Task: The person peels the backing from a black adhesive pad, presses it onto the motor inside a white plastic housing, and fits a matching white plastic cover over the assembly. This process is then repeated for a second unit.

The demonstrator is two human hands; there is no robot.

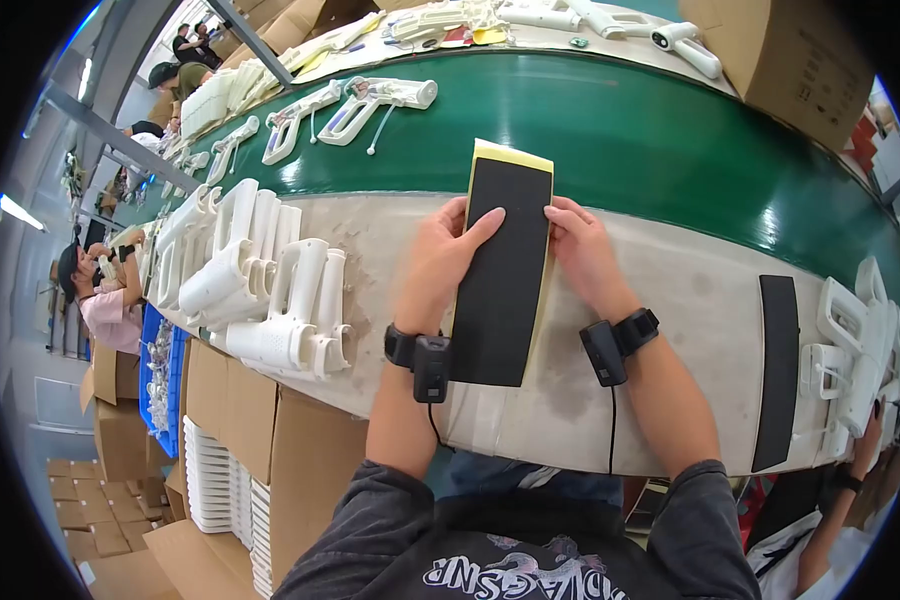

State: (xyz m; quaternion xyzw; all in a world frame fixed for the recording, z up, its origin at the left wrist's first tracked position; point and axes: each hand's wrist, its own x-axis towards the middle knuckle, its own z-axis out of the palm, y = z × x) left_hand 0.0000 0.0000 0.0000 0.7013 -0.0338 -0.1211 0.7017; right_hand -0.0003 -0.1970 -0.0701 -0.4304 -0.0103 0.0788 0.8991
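Observation:
A long black foam-like sheet with a pale yellow backing is held up over the grey work surface. My left hand grips its left edge, thumb lying on the black face and fingers behind. My right hand is closed at the upper right edge, thumb and fingertips pinching there. The yellow backing shows past the black at the top and along the right side. Whether my right fingers hold both layers or only the backing, I cannot tell.
White plastic gun-shaped shells are piled at the left. A green conveyor belt beyond carries white gun-shaped frames. At right lie a black strip and more white shells. Cardboard boxes stand lower left; co-workers are nearby.

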